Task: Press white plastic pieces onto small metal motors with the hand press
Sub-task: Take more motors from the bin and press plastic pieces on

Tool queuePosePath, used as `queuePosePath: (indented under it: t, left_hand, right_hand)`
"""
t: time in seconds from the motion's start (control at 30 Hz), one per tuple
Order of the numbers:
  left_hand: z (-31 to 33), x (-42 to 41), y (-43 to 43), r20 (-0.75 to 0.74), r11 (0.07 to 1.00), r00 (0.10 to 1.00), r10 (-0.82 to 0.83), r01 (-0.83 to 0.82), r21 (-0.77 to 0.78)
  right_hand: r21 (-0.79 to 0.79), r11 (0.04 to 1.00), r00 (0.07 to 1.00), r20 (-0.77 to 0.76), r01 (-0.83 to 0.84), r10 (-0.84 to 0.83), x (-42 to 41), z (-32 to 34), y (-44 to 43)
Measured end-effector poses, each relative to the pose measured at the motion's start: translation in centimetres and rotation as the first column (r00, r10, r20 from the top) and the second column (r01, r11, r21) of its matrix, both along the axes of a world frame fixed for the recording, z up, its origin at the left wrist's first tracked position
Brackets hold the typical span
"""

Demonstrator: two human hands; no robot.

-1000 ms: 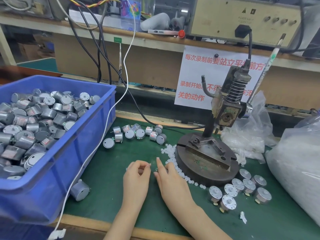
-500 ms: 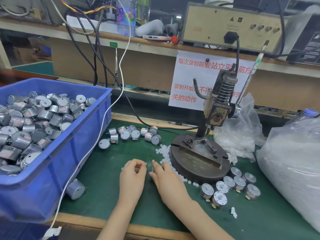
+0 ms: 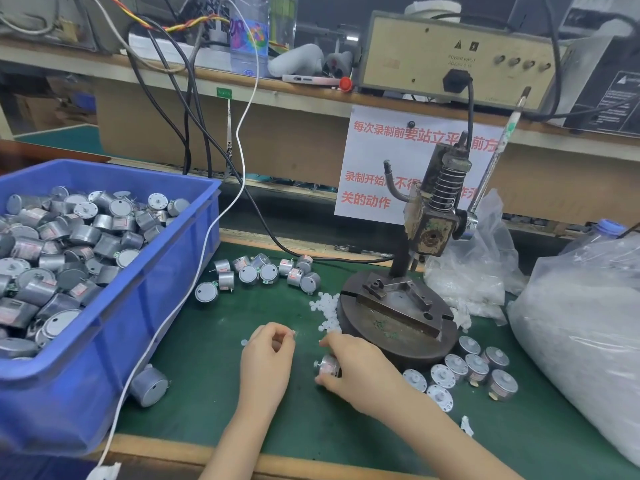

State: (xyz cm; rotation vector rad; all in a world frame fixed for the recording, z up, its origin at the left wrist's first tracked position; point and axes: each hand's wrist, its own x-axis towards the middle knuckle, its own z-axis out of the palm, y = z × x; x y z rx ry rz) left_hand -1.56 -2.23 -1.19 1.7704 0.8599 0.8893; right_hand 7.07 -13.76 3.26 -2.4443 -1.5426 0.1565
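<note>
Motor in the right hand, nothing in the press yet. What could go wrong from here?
1. The left hand seems to pinch a tiny piece; fitting it to the motor gripped by the right hand could drop it on the mat.
2. The loose pile lies against the press base; carrying the motor across may scatter it.
3. The right forearm passes close to the motor cluster beside the press and might knock it.

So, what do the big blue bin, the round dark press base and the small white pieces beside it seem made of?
The big blue bin looks like moulded plastic: even colour, soft sheen, rounded rim. The round dark press base seems steel or iron: dull grey-brown, worn and stained. The small white pieces look like milky, slightly translucent plastic, though too small to be sure.
</note>
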Motion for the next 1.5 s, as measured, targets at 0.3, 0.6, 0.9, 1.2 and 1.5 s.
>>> queuePosePath:
  t: [0.3,0.6,0.9,1.2,1.5]
  left_hand:
    - [0.0,0.1,0.0,-0.004,1.000,1.000,-0.016,0.016,0.006]
    - [0.3,0.1,-0.1,-0.028,0.999,0.999,-0.022,0.023,0.035]
    - [0.3,0.0,-0.2,-0.041,0.998,0.999,-0.023,0.025,0.057]
    - [0.6,0.1,-0.4,-0.068,0.998,0.998,-0.011,0.015,0.062]
    - [0.7,0.0,-0.4,-0.066,0.998,0.998,0.006,-0.002,0.056]
  right_hand:
    - [0.472,0.817,0.943,-0.197,0.332,-0.269,5.6,2.8,-1.0]
    - [0.457,0.738,0.844,-0.055,0.496,-0.533,9.7,1.2,-1.9]
    - [0.409,0.749,0.812,0.032,0.522,-0.583,10.2,1.7,-1.6]
    - [0.501,0.443,0.668,-0.587,0.744,-0.458,12.1,7.1,-2.7]
    - [0.595,0.257,0.640,-0.752,0.761,-0.154,16.1,17.3,-2.2]
